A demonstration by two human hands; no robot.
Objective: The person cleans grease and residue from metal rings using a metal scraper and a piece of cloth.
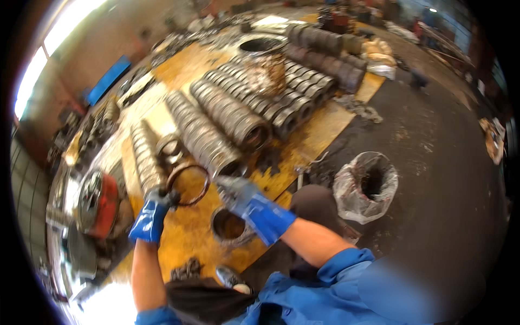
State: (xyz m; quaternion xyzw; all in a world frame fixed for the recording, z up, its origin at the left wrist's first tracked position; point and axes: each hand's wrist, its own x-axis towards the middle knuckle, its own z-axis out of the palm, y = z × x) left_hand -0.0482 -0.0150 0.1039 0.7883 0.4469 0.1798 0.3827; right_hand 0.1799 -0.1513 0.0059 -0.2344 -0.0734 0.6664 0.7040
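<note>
My left hand (163, 199), in a blue glove with a dark, soiled palm, grips a thin brown metal ring (206, 190) by its left side. The ring is held up above the yellow floor sheet. Just to the right of it is my right hand (238, 194), also gloved and slightly blurred. Its fingers stretch toward the ring and look apart from it, with nothing visible in them. Behind the hands, a row of greasy metal rings (203, 132) lies on its side. Below my right hand, a short round metal collar (230, 225) rests on the sheet.
More ring rows (230, 111) lie farther back, with a grimy drum (265, 73) among them. A red round container (103, 203) stands at the left. A plastic-lined bucket (365, 187) stands on the dark floor at the right. Dark rags (187, 269) lie near my foot.
</note>
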